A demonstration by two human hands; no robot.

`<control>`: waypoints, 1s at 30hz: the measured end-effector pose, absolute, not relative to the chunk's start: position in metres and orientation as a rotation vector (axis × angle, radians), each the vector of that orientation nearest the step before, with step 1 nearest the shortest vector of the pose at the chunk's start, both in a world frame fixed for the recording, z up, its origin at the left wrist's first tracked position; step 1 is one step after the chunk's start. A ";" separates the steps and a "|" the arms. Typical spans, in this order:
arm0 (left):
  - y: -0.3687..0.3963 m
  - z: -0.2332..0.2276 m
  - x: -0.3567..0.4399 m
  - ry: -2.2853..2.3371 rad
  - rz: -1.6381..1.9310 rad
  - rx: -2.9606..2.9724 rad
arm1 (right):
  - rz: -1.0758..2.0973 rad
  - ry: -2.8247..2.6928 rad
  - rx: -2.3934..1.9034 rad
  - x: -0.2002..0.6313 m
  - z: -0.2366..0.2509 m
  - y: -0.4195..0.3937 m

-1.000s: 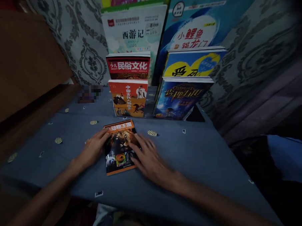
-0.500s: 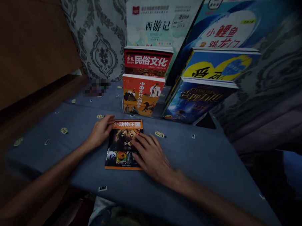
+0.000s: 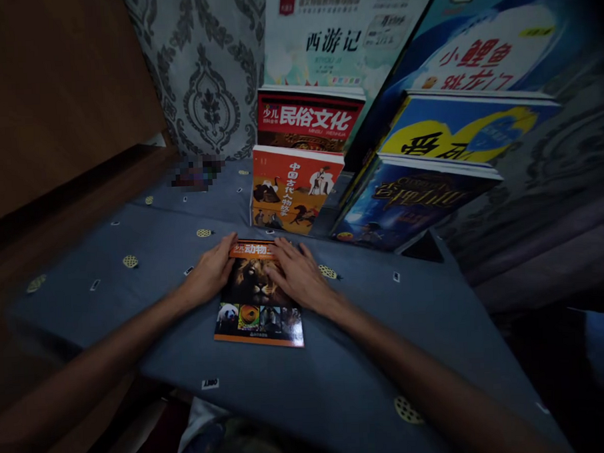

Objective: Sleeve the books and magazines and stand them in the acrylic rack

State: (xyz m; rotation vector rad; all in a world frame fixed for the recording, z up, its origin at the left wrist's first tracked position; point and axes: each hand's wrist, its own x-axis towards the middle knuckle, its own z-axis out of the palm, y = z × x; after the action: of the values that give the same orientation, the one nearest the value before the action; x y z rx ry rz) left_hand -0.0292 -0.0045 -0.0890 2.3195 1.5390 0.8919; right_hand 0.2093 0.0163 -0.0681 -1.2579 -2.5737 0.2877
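Note:
A paperback book [image 3: 257, 285] with a lion's face and several small animal pictures on its cover lies flat in front of me. My left hand [image 3: 212, 269] rests at its upper left edge, fingers stretched forward along the side. Over the upper right part of the cover lies my right hand [image 3: 301, 273], its fingers spread and covering some of the title. Neither hand is closed around the book.
Behind the book stand an orange book [image 3: 295, 190], a red book [image 3: 310, 119] and a large pale green book [image 3: 320, 65]. To their right are a dark blue book [image 3: 406, 202], a blue-yellow book [image 3: 458, 129] and a teal book [image 3: 504, 51]. A grey patterned cloth [image 3: 164, 272] covers the table.
My right hand has moved up the cover from the lower right side to the top right, uncovering the lower pictures. The left hand stays by the left edge. The view has shifted slightly.

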 end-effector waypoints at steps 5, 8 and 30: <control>0.008 -0.086 -0.027 1.478 0.828 2.412 | 0.288 -2.496 -1.283 0.228 -0.074 0.020; 0.013 -0.084 -0.026 1.469 0.804 2.469 | 0.355 -2.393 -1.189 0.239 -0.083 0.024; 0.034 -0.076 0.041 1.170 0.512 2.925 | 0.874 -1.780 -0.962 0.261 -0.098 0.055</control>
State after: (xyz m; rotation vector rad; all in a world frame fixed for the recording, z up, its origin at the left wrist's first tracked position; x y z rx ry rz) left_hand 0.0412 0.0336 -0.0763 2.9247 1.1695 0.5121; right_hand 0.2615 0.0551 -0.0981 -0.9616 -1.7801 0.8741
